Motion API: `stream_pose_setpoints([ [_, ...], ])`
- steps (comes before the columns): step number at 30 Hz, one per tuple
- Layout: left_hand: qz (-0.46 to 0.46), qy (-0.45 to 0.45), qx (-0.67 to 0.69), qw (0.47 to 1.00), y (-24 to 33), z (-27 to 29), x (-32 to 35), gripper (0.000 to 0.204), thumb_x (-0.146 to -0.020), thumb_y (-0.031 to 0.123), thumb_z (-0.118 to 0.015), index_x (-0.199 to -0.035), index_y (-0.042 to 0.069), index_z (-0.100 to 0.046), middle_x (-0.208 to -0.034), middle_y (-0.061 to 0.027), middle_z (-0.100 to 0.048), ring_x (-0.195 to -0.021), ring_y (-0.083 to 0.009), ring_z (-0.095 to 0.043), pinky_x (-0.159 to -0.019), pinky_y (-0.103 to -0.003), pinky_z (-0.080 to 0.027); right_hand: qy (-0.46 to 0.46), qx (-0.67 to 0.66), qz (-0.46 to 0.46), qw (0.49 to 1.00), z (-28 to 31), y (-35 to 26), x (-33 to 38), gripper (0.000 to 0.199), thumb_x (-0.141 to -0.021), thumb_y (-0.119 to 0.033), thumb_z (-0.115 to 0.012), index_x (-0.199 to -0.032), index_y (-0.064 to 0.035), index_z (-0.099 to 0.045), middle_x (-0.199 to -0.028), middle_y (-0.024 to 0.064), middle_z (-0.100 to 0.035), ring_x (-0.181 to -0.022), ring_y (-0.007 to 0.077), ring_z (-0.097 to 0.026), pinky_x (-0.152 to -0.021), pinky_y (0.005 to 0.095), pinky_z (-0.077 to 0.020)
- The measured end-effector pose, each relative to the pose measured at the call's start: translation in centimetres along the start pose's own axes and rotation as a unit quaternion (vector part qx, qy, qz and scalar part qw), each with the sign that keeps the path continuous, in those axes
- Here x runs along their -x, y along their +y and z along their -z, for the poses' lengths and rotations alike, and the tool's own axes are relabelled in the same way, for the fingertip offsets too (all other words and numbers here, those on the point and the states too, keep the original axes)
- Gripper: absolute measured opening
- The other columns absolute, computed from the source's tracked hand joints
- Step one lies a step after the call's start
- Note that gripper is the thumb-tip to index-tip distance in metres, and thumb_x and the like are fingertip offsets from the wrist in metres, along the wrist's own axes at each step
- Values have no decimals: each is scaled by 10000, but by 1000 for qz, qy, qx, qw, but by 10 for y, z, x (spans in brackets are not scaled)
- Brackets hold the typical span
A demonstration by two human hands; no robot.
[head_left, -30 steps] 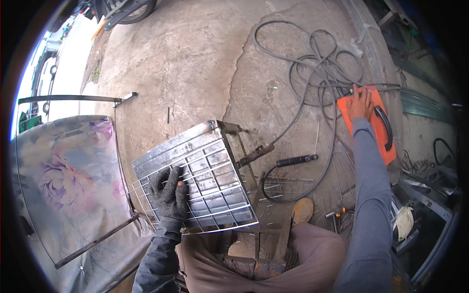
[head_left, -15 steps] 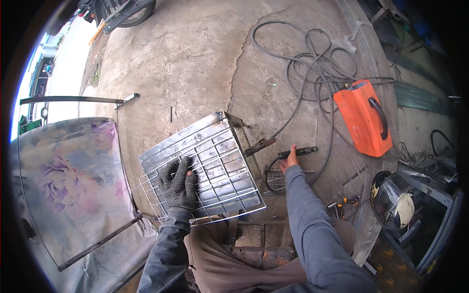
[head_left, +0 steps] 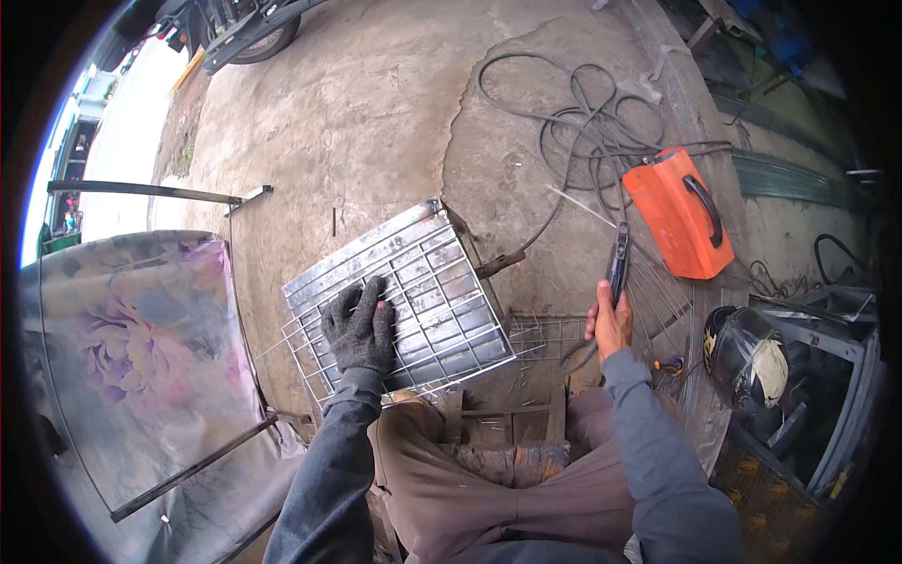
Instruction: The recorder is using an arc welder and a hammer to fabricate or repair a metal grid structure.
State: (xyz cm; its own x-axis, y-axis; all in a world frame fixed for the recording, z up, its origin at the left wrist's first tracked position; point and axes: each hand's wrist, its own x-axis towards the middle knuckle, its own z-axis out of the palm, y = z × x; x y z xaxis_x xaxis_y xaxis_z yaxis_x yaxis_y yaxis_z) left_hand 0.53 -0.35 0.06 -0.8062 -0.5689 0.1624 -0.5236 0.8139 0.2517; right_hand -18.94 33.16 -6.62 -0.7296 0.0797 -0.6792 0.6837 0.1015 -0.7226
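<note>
one wire grid panel [head_left: 413,301], one electrode holder [head_left: 616,265], one orange welding machine [head_left: 678,224], one helmet [head_left: 747,357], one gloved hand [head_left: 359,327], one bare hand [head_left: 611,327].

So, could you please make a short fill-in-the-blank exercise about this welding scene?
1. The left hand, in a dark ____, rests on the metal grid.
2. The bare right hand holds a welding ____.
3. The welding machine on the floor is ____ in colour.

Missing words: glove; electrode holder; orange
</note>
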Motion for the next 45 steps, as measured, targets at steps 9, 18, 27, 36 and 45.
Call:
stream_pose_setpoints([
  [9, -15, 10, 5, 1000, 6, -7, -3, 379, -965, 337, -663, -1331, 254, -718, -1247, -121, -633, -1189, -303, -557, -1099, -476, -365, -126, 80, 54, 987, 22, -1, 92, 367, -1015, -431, -679, -1056, -86, -563, -677, -32, -532, -502, 54, -503, -438, 251, -424],
  [18, -5, -6, -4, 1000, 4, -10, 0, 410, -967, 368, -653, -1353, 237, -704, -1246, -139, -647, -1207, -331, -551, -1104, -500, -360, -141, 101, 96, 980, 21, -12, 78, 379, -1018, -430, -670, -1043, -59, -599, -704, 1, -572, -561, 93, -531, -517, 310, -450],
  [27, -2, -4, 0, 1000, -1, -14, 2, 433, -986, 384, -632, -1386, 225, -684, -1281, -153, -649, -1261, -346, -525, -1133, -504, -327, -157, 157, 179, 959, 18, -6, 69, 378, -1014, -413, -670, -1040, -40, -619, -736, 97, -611, -654, 204, -570, -647, 381, -490],
  [36, -10, -156, -83, 984, 20, 6, -21, 375, -1009, 370, -579, -1301, 180, -720, -1244, -151, -665, -1231, -331, -561, -1117, -483, -351, -187, -43, 112, 975, 23, -7, 73, 338, -1021, -348, -674, -1078, -18, -624, -752, 80, -601, -666, 161, -580, -651, 338, -497],
  [45, -8, 2, 6, 1000, 1, -13, 0, 424, -973, 366, -651, -1371, 227, -697, -1273, -146, -676, -1261, -349, -541, -1119, -516, -341, -126, 0, 140, 982, 16, -16, 78, 363, -1014, -398, -674, -1047, -57, -555, -675, -3, -554, -503, 81, -531, -420, 279, -430],
])
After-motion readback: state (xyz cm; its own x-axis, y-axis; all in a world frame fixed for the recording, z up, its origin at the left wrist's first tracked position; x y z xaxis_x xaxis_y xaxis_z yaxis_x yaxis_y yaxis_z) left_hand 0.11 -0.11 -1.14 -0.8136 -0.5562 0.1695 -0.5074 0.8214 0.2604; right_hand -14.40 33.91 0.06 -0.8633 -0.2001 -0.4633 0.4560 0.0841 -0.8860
